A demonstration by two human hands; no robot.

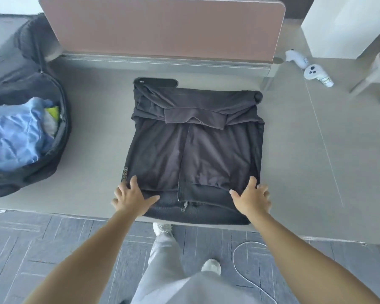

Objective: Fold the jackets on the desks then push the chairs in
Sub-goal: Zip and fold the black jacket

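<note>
dark jacket (pixel 195 150) lies flat on the grey bench (pixel 92 132), sleeves folded across the chest, ribbed hem right at the near edge. left hand (pixel 132 197) rests open on the hem's left corner, right hand (pixel 251 197) open on the right corner, fingers splayed, pressing rather than pinching. off to the left, an open black backpack (pixel 31 91) shows blue fabric (pixel 13 137). far right, a white controller (pixel 316 73) sits near the brown divider panel (pixel 162 27).

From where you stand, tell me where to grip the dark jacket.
Pinch the jacket by its ribbed hem at both near corners, coming from the near edge of the desk, where the left hand and right hand rest. The hem lies along that edge, so it should lift evenly.
</note>
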